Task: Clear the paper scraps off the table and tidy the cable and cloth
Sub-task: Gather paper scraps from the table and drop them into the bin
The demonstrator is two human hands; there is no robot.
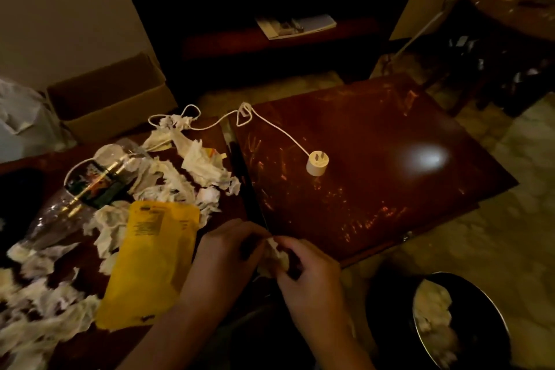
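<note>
The dark red surface fills the middle of the frame; its right half is occupied only by the white cable, which is trailed loosely from the upper centre down to its plug. The left half is littered with paper scraps, spread from the centre to the lower left corner, among which a yellow pouch and a plastic bottle are lain. A black bin is seen at the lower right, with white scraps already inside it.

At the lower centre, a crumpled scrap is held between both hands: the fingers of the left hand are curled against it, and it is pinched by the bent fingers of the right hand.

The task is judged to be at an early stage. Some paper has been binned, but most is left on the surface. The cable is not yet coiled. No cloth can be made out with certainty in the dim light.
</note>
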